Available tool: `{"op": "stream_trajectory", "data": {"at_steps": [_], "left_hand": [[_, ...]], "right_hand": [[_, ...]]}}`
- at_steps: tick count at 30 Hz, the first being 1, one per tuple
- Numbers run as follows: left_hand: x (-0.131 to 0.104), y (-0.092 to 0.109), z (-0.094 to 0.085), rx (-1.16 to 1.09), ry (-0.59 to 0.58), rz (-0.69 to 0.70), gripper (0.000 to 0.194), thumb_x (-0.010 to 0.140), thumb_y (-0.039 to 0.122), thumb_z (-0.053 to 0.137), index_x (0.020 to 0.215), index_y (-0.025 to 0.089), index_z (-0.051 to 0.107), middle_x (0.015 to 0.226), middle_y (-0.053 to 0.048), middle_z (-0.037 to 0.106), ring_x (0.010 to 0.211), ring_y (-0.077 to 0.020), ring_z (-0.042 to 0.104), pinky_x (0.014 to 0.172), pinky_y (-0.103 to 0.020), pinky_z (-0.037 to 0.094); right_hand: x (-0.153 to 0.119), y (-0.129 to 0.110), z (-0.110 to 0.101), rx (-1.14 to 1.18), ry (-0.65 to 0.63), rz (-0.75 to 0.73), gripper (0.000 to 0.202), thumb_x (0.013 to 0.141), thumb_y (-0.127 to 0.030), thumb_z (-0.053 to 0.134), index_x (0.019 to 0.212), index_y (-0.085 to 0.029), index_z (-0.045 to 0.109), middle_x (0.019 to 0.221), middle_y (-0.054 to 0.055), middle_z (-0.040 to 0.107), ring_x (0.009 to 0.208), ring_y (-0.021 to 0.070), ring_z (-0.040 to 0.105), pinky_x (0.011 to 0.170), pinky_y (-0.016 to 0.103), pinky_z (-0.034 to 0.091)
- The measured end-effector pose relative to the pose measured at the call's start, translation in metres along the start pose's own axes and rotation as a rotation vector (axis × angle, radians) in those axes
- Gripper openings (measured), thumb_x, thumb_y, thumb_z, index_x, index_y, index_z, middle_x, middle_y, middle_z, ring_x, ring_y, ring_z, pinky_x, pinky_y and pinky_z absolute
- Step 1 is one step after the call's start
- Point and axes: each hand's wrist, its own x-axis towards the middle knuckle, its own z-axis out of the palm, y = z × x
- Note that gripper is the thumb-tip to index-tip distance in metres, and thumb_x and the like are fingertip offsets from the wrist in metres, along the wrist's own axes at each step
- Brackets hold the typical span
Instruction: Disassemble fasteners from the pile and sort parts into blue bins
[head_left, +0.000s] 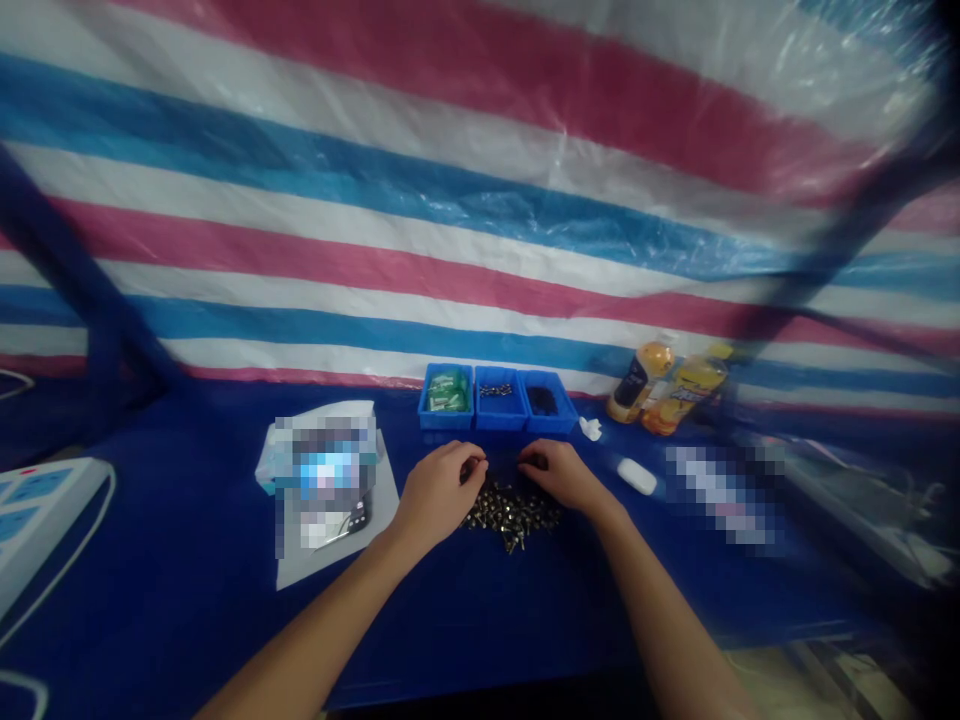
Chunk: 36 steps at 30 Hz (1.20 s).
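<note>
Left hand (444,482), right hand (564,474), apart, by metal parts (511,512).
At 10 and 2 o'clock; can't tell grip; best pinch singly.

From where I stand, the left hand (442,490) and right hand (564,475) are bare, their slim forearms (330,620) uncovered too, widening from narrow wrists (609,507).

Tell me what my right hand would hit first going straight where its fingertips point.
Your right hand would likely meet your left hand first, though depth is unclear from this single view.
</note>
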Motion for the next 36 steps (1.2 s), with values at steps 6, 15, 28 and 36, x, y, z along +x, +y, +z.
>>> {"op": "stream_trajectory", "data": {"at_steps": [6,15,28,36], "left_hand": [[-0.001,0.000,0.000,-0.025,-0.001,0.027,0.013,0.089,0.026,0.054,0.093,0.025,0.066,0.084,0.000,0.066,0.078,-0.0171,0.063,0.067,-0.028,0.046],[-0.001,0.001,0.002,-0.077,-0.046,0.098,0.014,0.087,0.027,0.059,0.100,0.026,0.065,0.088,0.000,0.065,0.081,-0.0170,0.062,0.072,-0.029,0.049],[0.000,0.004,-0.002,-0.139,0.062,0.178,0.016,0.092,0.029,0.054,0.099,0.022,0.067,0.093,-0.004,0.067,0.087,-0.0181,0.063,0.080,-0.032,0.050],[-0.001,0.006,-0.004,-0.193,0.096,0.162,0.019,0.092,0.035,0.055,0.098,0.023,0.069,0.091,-0.004,0.068,0.084,-0.0177,0.064,0.079,-0.033,0.051]], "right_hand": [[0.001,-0.004,0.004,0.088,0.021,0.027,0.007,0.081,-0.025,0.064,0.083,-0.021,0.069,0.077,0.002,0.069,0.069,0.0165,0.059,0.066,0.029,0.041],[0.000,-0.032,0.007,0.718,-0.080,0.089,0.021,0.076,-0.036,0.072,0.083,-0.018,0.066,0.081,0.002,0.066,0.073,0.0145,0.059,0.071,0.029,0.044],[0.000,-0.043,0.011,0.945,-0.079,0.099,0.033,0.077,-0.039,0.072,0.103,-0.021,0.063,0.080,0.000,0.068,0.058,0.0114,0.059,0.061,0.028,0.047],[0.002,-0.043,0.015,0.878,-0.040,0.096,0.027,0.075,-0.041,0.072,0.089,-0.019,0.069,0.080,0.002,0.068,0.062,0.0119,0.058,0.060,0.027,0.048]]}}
